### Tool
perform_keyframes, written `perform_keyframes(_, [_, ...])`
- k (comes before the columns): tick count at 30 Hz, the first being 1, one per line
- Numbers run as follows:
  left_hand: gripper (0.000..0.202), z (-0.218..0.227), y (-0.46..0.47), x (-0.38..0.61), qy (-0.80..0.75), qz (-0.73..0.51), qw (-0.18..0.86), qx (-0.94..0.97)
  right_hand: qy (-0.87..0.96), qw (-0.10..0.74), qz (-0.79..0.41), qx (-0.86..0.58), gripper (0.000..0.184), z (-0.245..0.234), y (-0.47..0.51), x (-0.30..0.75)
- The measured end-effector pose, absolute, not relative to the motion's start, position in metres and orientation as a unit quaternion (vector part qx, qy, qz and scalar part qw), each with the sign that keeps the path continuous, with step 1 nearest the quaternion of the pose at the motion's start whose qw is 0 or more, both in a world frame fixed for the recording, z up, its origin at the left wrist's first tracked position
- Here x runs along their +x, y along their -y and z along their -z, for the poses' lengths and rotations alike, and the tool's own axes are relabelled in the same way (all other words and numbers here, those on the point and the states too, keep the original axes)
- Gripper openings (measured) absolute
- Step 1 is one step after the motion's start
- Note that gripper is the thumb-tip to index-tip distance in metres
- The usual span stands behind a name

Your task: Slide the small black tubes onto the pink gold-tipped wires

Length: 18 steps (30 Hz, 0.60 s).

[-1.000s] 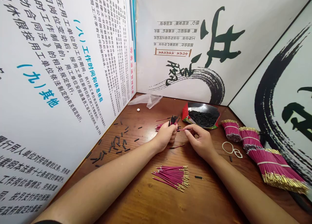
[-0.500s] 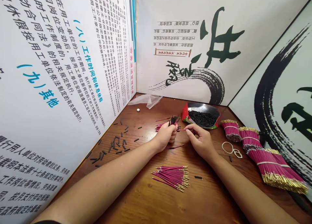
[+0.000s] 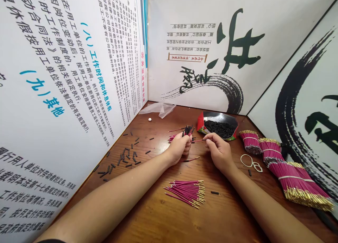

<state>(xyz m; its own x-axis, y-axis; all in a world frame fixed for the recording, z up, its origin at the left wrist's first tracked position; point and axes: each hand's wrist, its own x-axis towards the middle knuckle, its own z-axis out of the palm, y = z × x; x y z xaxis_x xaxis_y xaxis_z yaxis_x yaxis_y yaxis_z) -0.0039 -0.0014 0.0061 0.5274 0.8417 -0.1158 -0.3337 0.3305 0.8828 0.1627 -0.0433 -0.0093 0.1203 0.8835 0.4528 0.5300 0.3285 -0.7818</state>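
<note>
Left hand (image 3: 179, 148) fisted around a bunch of sleeved wires (image 3: 186, 131), tips toward 12 o'clock for easy picking, right hand (image 3: 219, 149) pinching a single pink wire (image 3: 199, 140) lying 3-to-9 across toward the fist, mid-tabletop (image 3: 163, 215), loose wires (image 3: 187, 192) at 6, sleeve tray (image 3: 218, 125) at 1.
</note>
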Motion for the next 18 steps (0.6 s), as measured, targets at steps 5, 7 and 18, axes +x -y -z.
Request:
perform_keyframes(5, [0.012,-0.0067,0.0018,-0.0039,-0.301,-0.383,0.761,0.429,0.639,0.505,-0.182,-0.55,0.018,0.0109,0.0426,0.1639])
perform_keyframes(7, [0.012,-0.0065,0.0016,-0.0039,-0.301,-0.381,0.761,0.431,0.64,0.507,-0.18,-0.548,0.02,0.0104,0.0421,0.1631])
perform_keyframes(18, [0.012,-0.0082,0.0036,-0.0037,-0.304,-0.382,0.751,0.444,0.643,0.525,-0.149,-0.537,0.021,0.0042,0.0426,0.1588])
